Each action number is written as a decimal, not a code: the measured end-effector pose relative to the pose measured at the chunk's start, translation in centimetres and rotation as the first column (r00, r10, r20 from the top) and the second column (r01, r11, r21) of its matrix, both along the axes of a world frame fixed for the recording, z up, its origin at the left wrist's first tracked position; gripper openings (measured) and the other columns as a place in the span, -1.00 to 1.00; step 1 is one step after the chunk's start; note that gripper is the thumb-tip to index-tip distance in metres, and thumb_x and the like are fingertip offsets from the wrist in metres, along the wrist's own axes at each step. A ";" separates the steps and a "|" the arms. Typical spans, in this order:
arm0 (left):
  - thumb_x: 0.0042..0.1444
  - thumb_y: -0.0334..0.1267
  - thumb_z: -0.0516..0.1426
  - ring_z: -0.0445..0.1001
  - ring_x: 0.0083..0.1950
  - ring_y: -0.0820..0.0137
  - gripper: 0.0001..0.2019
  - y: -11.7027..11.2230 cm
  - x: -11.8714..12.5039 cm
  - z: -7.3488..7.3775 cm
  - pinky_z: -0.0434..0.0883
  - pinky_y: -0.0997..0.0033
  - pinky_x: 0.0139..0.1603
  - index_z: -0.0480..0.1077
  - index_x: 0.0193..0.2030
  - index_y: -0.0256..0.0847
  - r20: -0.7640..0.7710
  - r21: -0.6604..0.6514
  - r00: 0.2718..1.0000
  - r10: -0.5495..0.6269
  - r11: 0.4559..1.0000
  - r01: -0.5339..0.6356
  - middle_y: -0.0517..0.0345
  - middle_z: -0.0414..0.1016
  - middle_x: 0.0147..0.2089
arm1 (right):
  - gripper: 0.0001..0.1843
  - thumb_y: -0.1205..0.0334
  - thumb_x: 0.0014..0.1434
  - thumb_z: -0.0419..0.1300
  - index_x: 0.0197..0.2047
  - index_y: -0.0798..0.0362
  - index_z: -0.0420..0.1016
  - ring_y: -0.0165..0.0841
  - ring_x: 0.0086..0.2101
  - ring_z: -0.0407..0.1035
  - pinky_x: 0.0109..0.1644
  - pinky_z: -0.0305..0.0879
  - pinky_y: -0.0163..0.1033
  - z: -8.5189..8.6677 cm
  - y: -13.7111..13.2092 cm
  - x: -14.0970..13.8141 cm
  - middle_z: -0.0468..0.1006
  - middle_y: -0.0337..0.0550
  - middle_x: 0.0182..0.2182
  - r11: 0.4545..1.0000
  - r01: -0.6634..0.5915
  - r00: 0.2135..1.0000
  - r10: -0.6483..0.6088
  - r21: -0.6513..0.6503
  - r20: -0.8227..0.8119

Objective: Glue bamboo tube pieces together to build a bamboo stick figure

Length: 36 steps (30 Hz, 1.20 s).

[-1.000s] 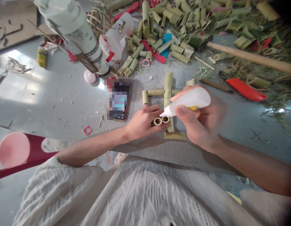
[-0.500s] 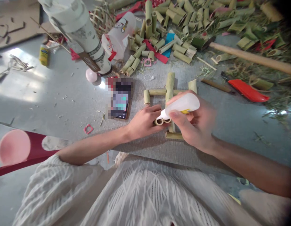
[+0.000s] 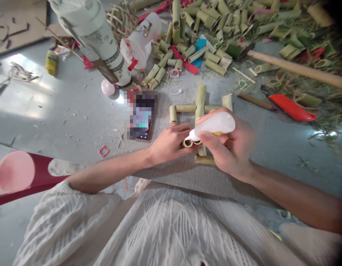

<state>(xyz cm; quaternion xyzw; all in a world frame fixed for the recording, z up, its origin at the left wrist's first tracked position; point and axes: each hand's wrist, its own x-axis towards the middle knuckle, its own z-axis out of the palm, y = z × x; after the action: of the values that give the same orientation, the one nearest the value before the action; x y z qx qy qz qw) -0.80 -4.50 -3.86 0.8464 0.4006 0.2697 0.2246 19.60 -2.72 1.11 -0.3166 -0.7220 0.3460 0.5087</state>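
My right hand (image 3: 229,147) is closed round a white glue bottle (image 3: 215,125), tilted with its nozzle pointing down and left. The nozzle tip meets or hovers just over the rim of a short bamboo tube (image 3: 188,143); I cannot tell which. My left hand (image 3: 172,142) has its fingers wrapped about that tube, with a second tube end beside it, partly under the bottle. Around and behind both hands lies a frame of joined bamboo pieces (image 3: 200,99) on the grey table. My right hand hides part of the frame.
Left of the hands lies a phone (image 3: 146,122). Behind it stand a tall white flask (image 3: 101,44) and a tipped translucent cup (image 3: 144,35). Bamboo offcuts (image 3: 212,18) heap at the back. To the right are a wooden handle (image 3: 295,68) and a red-handled tool (image 3: 291,107).
The glue bottle has tipped slightly lower in my right hand, its nozzle staying at the tube's rim. My left hand keeps its place; the whole view shifts very slightly.
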 end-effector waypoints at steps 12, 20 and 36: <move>0.58 0.00 0.19 0.60 -0.22 0.30 -0.67 0.0 0.1 0.0 0.53 0.23 -0.18 0.55 -0.14 -0.18 0.017 0.014 1.000 -0.002 1.000 0.001 0.03 0.63 -0.15 | -0.74 -0.12 0.41 0.46 -0.11 -0.13 0.67 -0.25 -0.36 0.47 -0.35 0.32 -0.07 0.3 -0.2 -0.2 0.67 -0.16 -0.30 1.000 -0.007 1.000 0.007 0.012 0.000; 0.58 0.02 0.18 0.61 -0.20 0.28 -0.66 0.1 0.1 -0.1 0.53 0.22 -0.16 0.56 -0.13 -0.18 0.026 0.014 1.000 -0.012 1.000 0.012 0.02 0.63 -0.16 | -0.77 -0.10 0.42 0.46 -0.11 -0.15 0.68 -0.24 -0.33 0.52 -0.28 0.42 -0.07 0.4 -0.3 0.0 0.71 -0.17 -0.26 1.000 -0.022 1.000 0.022 0.017 0.003; 0.57 0.00 0.19 0.67 -0.13 0.23 -0.72 0.1 -0.1 -0.7 0.54 0.19 -0.09 0.59 0.00 -0.15 0.017 0.021 1.000 -0.020 1.000 0.020 0.04 0.65 -0.13 | -0.75 -0.15 0.40 0.45 -0.11 -0.19 0.67 -0.23 -0.34 0.55 -0.30 0.47 -0.05 0.4 -0.5 0.0 0.71 -0.19 -0.30 1.000 -0.006 1.000 0.005 0.011 0.027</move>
<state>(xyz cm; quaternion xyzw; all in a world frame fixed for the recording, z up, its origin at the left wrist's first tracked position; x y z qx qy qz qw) -0.92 -4.42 -4.51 0.8503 0.3874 0.2786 0.2219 19.56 -3.24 1.48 -0.3163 -0.7316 0.3390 0.4997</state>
